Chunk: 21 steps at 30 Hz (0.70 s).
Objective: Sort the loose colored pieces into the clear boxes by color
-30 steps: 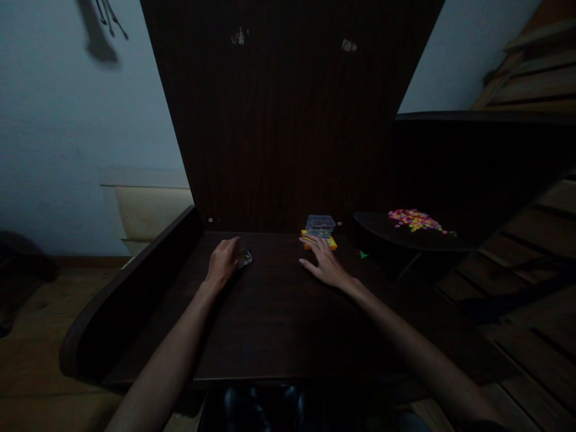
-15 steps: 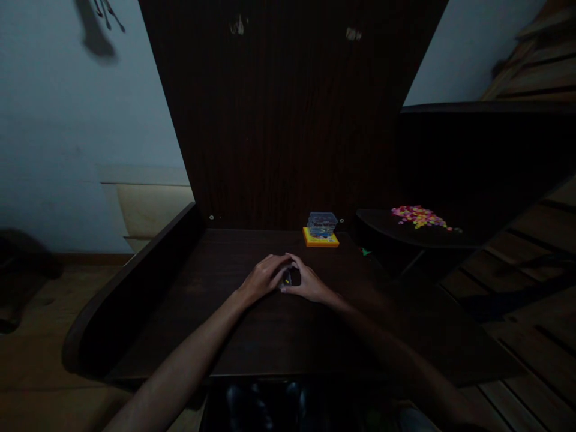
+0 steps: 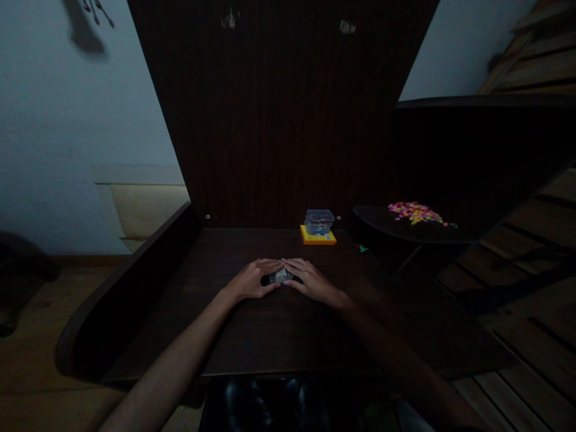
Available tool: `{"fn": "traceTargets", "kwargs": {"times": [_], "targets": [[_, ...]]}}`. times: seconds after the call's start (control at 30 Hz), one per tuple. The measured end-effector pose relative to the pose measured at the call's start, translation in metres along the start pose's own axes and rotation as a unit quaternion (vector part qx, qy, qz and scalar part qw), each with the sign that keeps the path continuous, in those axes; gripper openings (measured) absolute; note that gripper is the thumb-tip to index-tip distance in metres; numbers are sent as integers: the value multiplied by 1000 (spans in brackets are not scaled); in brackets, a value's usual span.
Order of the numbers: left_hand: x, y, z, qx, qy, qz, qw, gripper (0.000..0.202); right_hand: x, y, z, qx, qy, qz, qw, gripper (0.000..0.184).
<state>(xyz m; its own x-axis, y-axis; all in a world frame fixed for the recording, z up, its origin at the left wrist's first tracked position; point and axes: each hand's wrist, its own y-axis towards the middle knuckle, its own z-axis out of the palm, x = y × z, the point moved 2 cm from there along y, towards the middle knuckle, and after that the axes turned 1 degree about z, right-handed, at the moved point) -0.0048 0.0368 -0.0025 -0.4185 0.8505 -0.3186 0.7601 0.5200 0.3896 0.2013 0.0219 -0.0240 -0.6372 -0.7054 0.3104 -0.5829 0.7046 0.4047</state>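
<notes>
My left hand (image 3: 255, 279) and my right hand (image 3: 311, 281) meet above the middle of the dark wooden desk (image 3: 252, 342), with their fingertips together. Between them lies a small clear plastic box (image 3: 281, 276), partly covered by the fingers, with something pale showing in it. The fingers of the left hand curve round its far and near sides. The right hand grips it the same way from the other side. What the box holds is too dim to make out.
Behind the hands, several clear plastic boxes (image 3: 319, 221) are stacked on a yellow-orange box (image 3: 317, 236). A heap of colourful small pieces (image 3: 416, 212) lies on a side shelf (image 3: 378, 221) at right. A green scrap (image 3: 362, 248) is near the shelf's base. A raised side panel (image 3: 126, 294) borders the desk's left.
The hands have flattened and drawn together over the small box, which now shows a pale, level top between them. The view has shifted slightly.
</notes>
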Motion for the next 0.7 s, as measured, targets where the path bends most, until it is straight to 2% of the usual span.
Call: {"fn": "traceTargets", "kwargs": {"times": [0.13, 0.33, 0.5, 0.7], "targets": [[0, 1, 3, 16, 35, 26, 999, 44, 3, -1, 2, 5, -67, -23, 997, 47], [1, -4, 11, -2, 118, 74, 990, 39, 5, -1, 6, -2, -125, -38, 991, 44], [0, -6, 12, -13, 136, 82, 987, 38, 5, -2, 9, -6, -89, -33, 995, 46], [-1, -4, 11, -39, 80, 53, 995, 38, 2, -1, 6, -15, 16, 2, 1000, 48]]}}
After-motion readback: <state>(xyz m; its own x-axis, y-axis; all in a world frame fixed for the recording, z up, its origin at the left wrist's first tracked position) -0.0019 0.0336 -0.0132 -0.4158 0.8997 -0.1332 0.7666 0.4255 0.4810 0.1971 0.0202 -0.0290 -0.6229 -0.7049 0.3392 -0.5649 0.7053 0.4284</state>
